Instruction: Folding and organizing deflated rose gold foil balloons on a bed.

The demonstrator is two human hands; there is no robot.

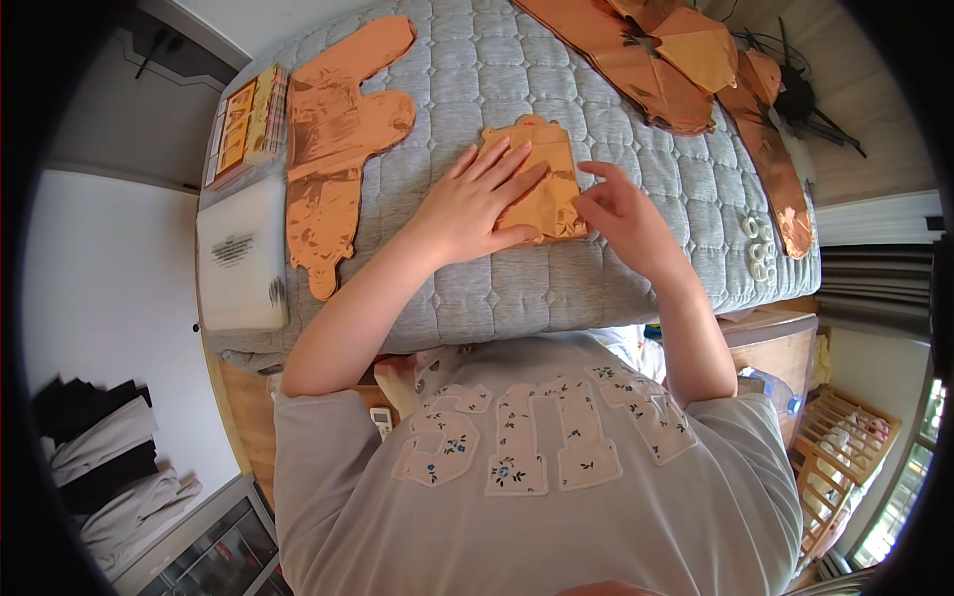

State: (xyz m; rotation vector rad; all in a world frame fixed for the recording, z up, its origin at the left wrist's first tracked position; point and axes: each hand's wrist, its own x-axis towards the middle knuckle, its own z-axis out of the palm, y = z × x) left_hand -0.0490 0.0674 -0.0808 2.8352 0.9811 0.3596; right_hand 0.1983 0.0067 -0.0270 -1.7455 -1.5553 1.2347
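Observation:
A folded copper-coloured foil balloon (547, 204) lies flat on the grey quilted mattress (467, 298) in front of me. My left hand (480, 202) rests flat across its left half, fingers spread and pointing up and to the right. At the balloon's right edge is my right hand (624, 214), with its thumb by the edge and the bent index finger held apart above it. Its other fingers are curled and partly hidden. Another flat foil balloon (333, 149), unfolded, stretches along the mattress to the left.
More copper foil balloons (636, 60) lie at the far right, beside a black stand (800, 99). At the right edge sit several small white rolls (758, 248). A clear plastic package (241, 258) and a stack of printed packs (246, 124) line the left edge.

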